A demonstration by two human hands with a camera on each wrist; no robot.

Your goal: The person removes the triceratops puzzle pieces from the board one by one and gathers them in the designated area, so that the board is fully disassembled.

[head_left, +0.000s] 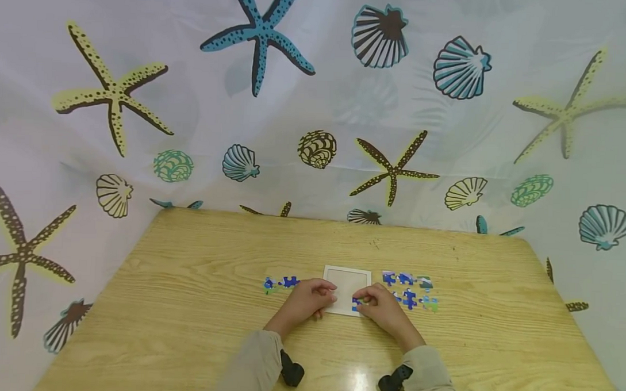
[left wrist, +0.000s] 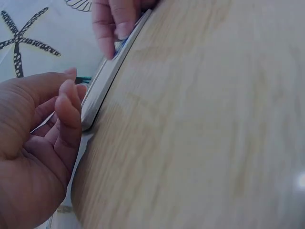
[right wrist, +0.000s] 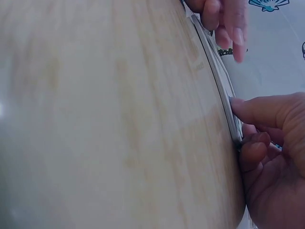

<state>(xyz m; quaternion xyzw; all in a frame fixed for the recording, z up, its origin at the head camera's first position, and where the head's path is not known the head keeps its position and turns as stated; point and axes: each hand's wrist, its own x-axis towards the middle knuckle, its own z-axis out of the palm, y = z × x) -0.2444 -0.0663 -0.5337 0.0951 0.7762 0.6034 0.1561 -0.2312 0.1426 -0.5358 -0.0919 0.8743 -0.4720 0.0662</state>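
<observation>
A white square puzzle tray [head_left: 347,282] lies flat on the wooden table [head_left: 186,271]. My left hand [head_left: 307,302] has curled fingers against the tray's near left corner and holds its edge [left wrist: 107,78]; the fingertips [left wrist: 71,102] touch the rim. My right hand [head_left: 384,308] is at the tray's near right corner, thumb [right wrist: 248,109] on top and a curled finger against the rim [right wrist: 221,81]. It pinches a blue puzzle piece [head_left: 357,303], which lies in the tray. That piece [left wrist: 120,45] peeks out under the right fingers [left wrist: 112,21].
Loose blue and green puzzle pieces lie in a small group left of the tray [head_left: 281,283] and a larger group to its right [head_left: 410,291]. A curtain printed with starfish and shells [head_left: 316,103] hangs behind and beside the table.
</observation>
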